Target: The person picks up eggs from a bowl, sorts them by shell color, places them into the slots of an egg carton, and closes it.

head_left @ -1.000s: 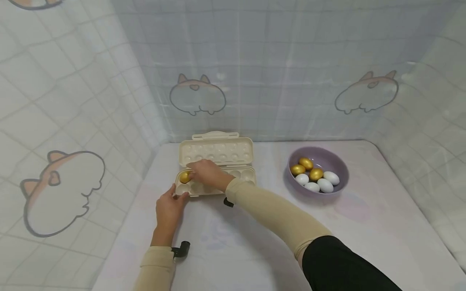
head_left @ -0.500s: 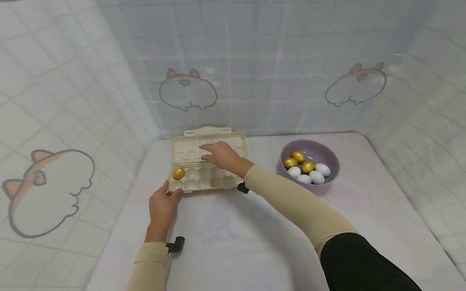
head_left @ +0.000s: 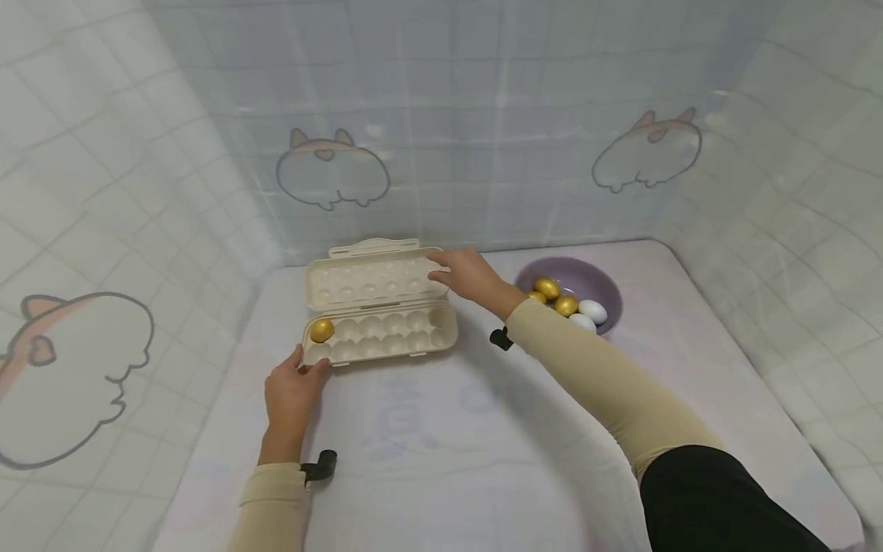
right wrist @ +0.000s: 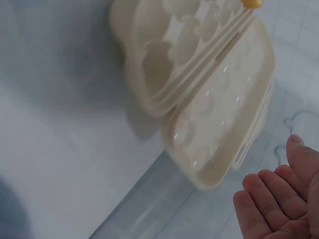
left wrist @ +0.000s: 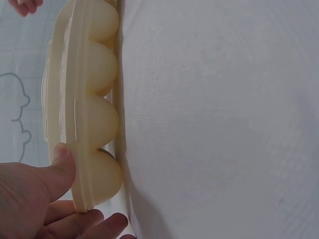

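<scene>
A cream plastic egg carton (head_left: 375, 349) lies with its lid (head_left: 375, 280) raised back. One golden egg (head_left: 321, 330) sits in a back-row cup at its left end. My left hand (head_left: 290, 395) grips the carton's front left corner; the left wrist view shows the thumb (left wrist: 63, 164) against the rim and the fingers round the end. My right hand (head_left: 472, 280) hovers by the lid's right end, holding nothing. In the right wrist view its fingers (right wrist: 264, 199) are loosely bent beside the carton, apart from it.
A purple bowl (head_left: 612, 299) stands on the right with golden eggs (head_left: 547, 288) and white eggs (head_left: 592, 310), partly hidden by the right forearm. White cloth (head_left: 441, 460) covers the table. Tile-patterned curtains (head_left: 469, 130) enclose the back and sides.
My right hand has let go of the golden egg in the carton and moved right, past the cups toward the bowl. The left hand keeps its grip on the corner. The head view has shifted.
</scene>
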{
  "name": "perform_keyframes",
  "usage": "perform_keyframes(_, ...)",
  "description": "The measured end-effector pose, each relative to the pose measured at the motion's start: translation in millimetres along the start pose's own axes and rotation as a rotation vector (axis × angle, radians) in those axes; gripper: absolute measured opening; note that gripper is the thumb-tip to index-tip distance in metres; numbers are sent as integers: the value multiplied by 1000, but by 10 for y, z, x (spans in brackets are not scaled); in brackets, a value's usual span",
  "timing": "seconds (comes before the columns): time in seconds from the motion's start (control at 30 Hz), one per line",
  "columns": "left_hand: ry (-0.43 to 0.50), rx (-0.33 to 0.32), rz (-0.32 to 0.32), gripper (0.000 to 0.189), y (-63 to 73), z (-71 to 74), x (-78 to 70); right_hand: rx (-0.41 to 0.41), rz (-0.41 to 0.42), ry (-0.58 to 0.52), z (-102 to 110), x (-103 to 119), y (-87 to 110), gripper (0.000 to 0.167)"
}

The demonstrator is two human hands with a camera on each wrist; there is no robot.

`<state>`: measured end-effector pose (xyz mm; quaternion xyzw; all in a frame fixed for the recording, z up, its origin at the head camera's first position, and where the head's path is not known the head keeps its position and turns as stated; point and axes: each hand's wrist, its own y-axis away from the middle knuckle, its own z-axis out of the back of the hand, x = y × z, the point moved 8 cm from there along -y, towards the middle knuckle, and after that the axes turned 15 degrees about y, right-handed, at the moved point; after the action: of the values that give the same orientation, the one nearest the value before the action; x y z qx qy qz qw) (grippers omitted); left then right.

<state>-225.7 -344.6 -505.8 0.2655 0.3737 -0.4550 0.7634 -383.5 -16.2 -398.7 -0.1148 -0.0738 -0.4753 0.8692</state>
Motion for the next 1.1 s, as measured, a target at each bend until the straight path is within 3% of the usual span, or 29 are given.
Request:
perform_keyframes(0.33,3,23,46,80,-16,55,106,9,-84,-8,80,-418,201,50)
perform_keyframes(0.47,-1,15,26,78,-2,81,85,12,-116,-31,98,-573,292,51)
perform_keyframes(0.83,-7,20,61,81,-42,124,147,-17,-159,2,168,-821,492,49)
perform_keyframes(1.1,-11,17,68,80,-32,163,147,-5,-222,-33,166,-1073,624,48)
